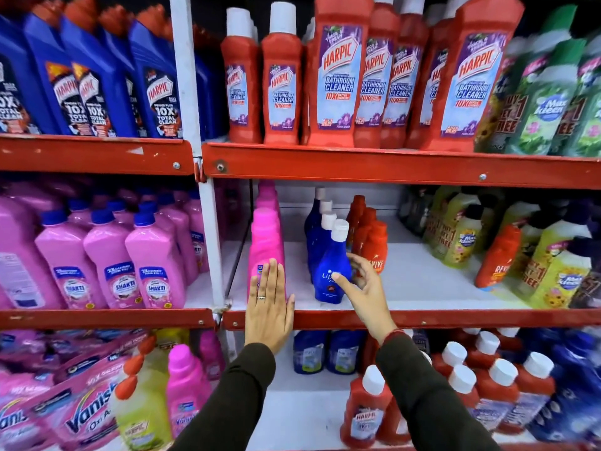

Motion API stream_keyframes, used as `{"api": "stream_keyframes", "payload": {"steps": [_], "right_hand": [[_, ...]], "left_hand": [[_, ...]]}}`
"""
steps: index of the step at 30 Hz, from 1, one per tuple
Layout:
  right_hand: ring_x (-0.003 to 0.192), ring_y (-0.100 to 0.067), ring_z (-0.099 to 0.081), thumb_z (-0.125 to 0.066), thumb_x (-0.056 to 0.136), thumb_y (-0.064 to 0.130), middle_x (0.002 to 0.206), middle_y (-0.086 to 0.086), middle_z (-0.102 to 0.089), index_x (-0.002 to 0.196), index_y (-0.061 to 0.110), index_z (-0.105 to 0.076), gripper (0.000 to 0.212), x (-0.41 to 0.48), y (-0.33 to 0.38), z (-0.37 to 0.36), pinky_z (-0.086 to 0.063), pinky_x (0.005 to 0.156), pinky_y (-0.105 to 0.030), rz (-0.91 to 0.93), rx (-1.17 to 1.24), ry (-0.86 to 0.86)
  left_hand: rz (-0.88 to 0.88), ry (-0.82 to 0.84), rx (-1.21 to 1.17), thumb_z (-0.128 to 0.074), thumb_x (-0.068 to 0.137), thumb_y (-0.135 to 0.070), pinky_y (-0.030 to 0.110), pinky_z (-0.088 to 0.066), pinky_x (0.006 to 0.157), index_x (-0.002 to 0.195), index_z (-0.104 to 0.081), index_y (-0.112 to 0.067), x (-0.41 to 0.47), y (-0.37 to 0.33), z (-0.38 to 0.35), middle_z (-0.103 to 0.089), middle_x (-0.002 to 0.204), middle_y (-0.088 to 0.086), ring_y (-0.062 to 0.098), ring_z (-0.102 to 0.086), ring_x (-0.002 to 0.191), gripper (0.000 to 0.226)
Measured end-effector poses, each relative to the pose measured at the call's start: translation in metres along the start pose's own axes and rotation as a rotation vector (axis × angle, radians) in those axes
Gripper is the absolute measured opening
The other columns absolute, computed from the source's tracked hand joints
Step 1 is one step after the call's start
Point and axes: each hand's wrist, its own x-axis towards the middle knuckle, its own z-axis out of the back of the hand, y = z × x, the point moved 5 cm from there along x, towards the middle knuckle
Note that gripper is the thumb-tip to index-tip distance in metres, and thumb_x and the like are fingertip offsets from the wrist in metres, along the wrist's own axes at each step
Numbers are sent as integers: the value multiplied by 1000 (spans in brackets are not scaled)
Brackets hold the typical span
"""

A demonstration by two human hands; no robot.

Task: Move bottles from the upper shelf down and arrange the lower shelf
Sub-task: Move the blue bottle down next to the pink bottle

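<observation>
On the lower shelf (406,319), bare white room is being left between the pink bottle (265,242), the row of blue bottles (331,275) and the small red bottles (370,236). The pink bottle's front is being pressed by the left hand (270,307), laid flat and open at the shelf's near lip. The front blue bottle is being touched by the right hand (364,281), fingers spread, nothing gripped. The red Harpic bottles (338,79) are being kept on the upper shelf (390,164); the right-hand ones are blurred.
</observation>
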Motion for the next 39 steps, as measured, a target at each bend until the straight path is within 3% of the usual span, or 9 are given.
{"api": "stream_keyframes", "payload": {"steps": [3,7,12,15,23,28,33,36,39], "right_hand": [[119,-22,-64,-73,88,10,127,-5,-66,122,28,-58,41,6,-7,-1,-55,98,-39,-8,-13,-3],[121,-20,-62,-72,89,11,128,-4,-65,123,28,-57,41,10,-14,-4,-56,97,-36,-3,-21,-2],[123,-19,-60,-72,88,11,131,-5,-63,122,29,-55,42,9,-23,-9,-57,88,-23,-9,-17,14],[123,-19,-59,-71,89,11,132,-5,-61,125,27,-54,43,9,-25,-9,-58,86,-23,-25,-3,19],[123,-21,-58,-72,89,14,135,-6,-57,133,20,-49,50,8,-24,-9,-59,81,-20,-30,-38,17],[125,-20,-57,-71,89,15,138,-4,-56,137,19,-46,54,7,-21,-8,-55,79,-11,-11,-72,38],[127,-8,-52,-68,92,22,141,4,-54,141,22,-43,54,2,-7,6,-50,91,-10,56,-165,-20],[126,-6,-50,-61,97,26,137,6,-52,137,26,-46,44,1,9,28,-44,105,-22,146,-298,-97],[124,-8,-50,-61,96,25,136,3,-48,138,25,-44,45,1,17,59,-43,106,-26,194,-377,-137]], "left_hand": [[-1,5,27,-27,106,-30,39,8,132,165,10,-4,2,1,-3,20,174,12,23,13,162,75],[-8,11,25,-6,111,-34,39,8,132,165,10,-4,-1,1,-4,19,174,12,23,13,162,64],[-17,19,41,-5,111,-34,39,7,132,165,10,-3,-1,1,-5,19,174,13,24,14,162,64],[-15,22,48,-4,111,-34,39,9,132,165,10,-3,-2,2,-4,19,174,14,24,14,162,64],[-22,42,77,-22,108,-31,41,2,131,165,11,-4,-1,0,-3,20,174,12,22,14,162,71],[-42,53,50,-32,103,-30,38,9,131,166,10,-8,3,-23,2,19,175,8,20,14,162,79],[-76,70,29,-32,103,-30,42,3,131,166,12,-7,14,-60,-8,20,174,11,23,14,162,79],[-96,56,29,-33,103,-28,43,5,131,165,12,-5,23,-86,-17,20,174,12,24,15,162,80],[-70,59,-17,-35,103,-27,40,9,132,166,10,-6,30,-103,-27,19,175,8,22,14,162,80]]}}
